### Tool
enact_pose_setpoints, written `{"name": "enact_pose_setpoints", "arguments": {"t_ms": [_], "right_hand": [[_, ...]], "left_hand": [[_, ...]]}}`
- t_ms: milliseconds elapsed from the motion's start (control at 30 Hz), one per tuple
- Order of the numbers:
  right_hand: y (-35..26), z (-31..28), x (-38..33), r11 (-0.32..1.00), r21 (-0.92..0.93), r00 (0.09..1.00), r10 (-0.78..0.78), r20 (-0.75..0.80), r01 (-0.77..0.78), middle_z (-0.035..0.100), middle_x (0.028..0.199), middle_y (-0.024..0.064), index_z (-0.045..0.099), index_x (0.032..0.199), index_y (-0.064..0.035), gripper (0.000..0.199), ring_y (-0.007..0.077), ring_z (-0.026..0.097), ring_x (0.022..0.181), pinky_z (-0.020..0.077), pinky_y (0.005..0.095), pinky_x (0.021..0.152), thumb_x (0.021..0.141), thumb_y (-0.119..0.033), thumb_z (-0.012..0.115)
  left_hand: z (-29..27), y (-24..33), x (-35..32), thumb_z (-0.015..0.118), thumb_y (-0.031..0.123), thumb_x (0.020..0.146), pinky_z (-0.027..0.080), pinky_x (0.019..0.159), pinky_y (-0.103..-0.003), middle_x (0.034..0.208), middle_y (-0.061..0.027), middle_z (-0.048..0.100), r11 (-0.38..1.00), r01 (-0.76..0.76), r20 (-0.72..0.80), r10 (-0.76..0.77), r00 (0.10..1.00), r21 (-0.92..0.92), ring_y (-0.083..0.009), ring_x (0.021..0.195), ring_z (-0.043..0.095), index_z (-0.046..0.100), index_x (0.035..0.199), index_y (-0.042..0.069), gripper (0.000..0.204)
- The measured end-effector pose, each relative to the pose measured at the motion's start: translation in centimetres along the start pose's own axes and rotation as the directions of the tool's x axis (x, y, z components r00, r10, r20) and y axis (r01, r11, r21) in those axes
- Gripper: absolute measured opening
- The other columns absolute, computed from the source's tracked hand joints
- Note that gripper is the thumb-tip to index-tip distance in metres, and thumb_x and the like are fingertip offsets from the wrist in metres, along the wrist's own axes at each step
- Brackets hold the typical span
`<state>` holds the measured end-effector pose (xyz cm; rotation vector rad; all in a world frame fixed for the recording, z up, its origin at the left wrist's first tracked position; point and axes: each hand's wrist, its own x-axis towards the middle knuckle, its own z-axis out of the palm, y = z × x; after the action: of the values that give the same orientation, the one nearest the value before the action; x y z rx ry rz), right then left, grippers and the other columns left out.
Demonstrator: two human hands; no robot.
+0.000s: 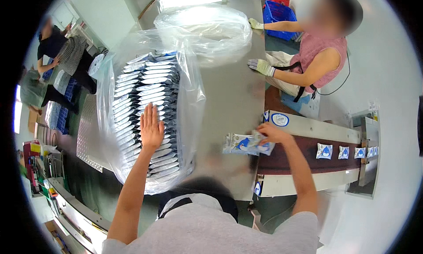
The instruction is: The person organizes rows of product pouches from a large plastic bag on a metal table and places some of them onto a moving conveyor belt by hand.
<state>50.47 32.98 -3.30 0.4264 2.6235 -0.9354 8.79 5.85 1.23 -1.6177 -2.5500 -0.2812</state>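
My left hand (152, 129) lies flat, fingers stretched out, on two long rows of silver sealed packets (153, 90). The packets lean on one another inside a large clear plastic bag (192, 84). At the near end of the conveyor belt (293, 156), my right hand (274, 135) has its fingers closed on the right end of a few small white packets with a blue whale-like print (242, 143). These packets overlap at the table's edge; some blur hides exactly how many the fingers hold.
More printed packets (324, 151) lie in a line on the belt toward a machine opening. Across the steel table (224, 95), a seated person in striped gloves (263, 67) rests both hands at its edge. A blue crate (278, 18) stands behind. Other people are at far left.
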Motion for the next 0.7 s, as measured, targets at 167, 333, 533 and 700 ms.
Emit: {"name": "enact_pose_setpoints", "arguments": {"t_ms": [167,333,533,700], "right_hand": [[-2.9,4.8,6.4,0.945,0.178,0.912,0.197,0.359,-0.274,0.048,0.123,0.0229,0.033,0.132,0.003,0.111,0.0357,0.041,0.123,0.037,0.0392,0.1,0.051,-0.053,0.083],[-10.7,11.1,5.4,0.902,-0.243,0.933,0.355,-0.053,-0.357,0.043,0.124,0.0235,0.037,0.125,0.0062,0.118,0.0378,0.042,0.118,0.0311,0.0487,0.101,0.042,-0.065,0.079],[-14.2,17.2,3.8,0.919,-0.061,0.88,0.35,-0.321,-0.389,0.054,0.112,0.0202,0.041,0.121,0.0004,0.097,0.0361,0.052,0.106,0.0401,0.0445,0.094,0.045,-0.041,0.085],[-14.5,5.0,6.9,0.721,0.661,0.739,0.559,-0.377,-0.207,0.062,0.103,0.0119,0.047,0.117,-0.0022,0.079,0.0252,0.059,0.097,0.0459,0.0362,0.087,0.053,-0.028,0.086]], "left_hand": [[0.1,0.2,0.5,0.042,0.025,0.09,0.017,0.113,-0.045,0.15,-0.015,0.022,1.0,-0.023,-0.01,0.023,1.0,0.0,-0.0305,0.139,0.02,0.026,0.142,0.003,0.059],[0.1,-0.9,-0.3,0.043,0.029,0.091,0.012,0.114,-0.043,0.152,-0.0146,0.018,0.999,0.033,0.047,-0.035,0.998,0.039,-0.0278,0.141,0.014,0.023,0.144,0.003,0.062],[-0.7,-0.1,0.1,0.045,0.029,0.089,0.014,0.113,-0.045,0.15,-0.0159,0.02,0.996,0.014,0.0,-0.014,1.0,-0.087,-0.0301,0.14,0.017,0.024,0.143,0.002,0.063],[-0.9,-0.6,-0.1,0.047,0.03,0.088,0.015,0.113,-0.046,0.15,-0.0165,0.022,0.989,0.032,-0.011,-0.034,0.999,-0.145,-0.0303,0.14,0.018,0.027,0.141,0.001,0.064]]}}
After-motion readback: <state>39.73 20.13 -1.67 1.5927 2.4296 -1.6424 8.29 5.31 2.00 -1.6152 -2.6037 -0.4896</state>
